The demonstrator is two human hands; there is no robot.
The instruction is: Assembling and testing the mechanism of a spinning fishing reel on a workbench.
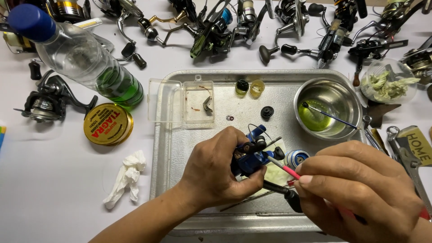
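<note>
Item: blue fishing reel body [250, 155], held over the metal tray [180, 148], clasped in the left hand [220, 168] with fingers wrapped round its back. Right hand [355, 189] pinches a thin pink-handled tool [283, 167], tip set against the reel's side; what the tip carries is too small to tell. Best handled by keeping the reel braced, working with light strokes above the tray so loose parts stay caught. Packages: round gold tin [108, 123] with red lettered lid, left of tray; clear bottle [76, 56], blue cap, green liquid, lying upper left; clear plastic box [186, 101], lid open, on tray; yellow lettered tag [418, 144] at right edge.
</note>
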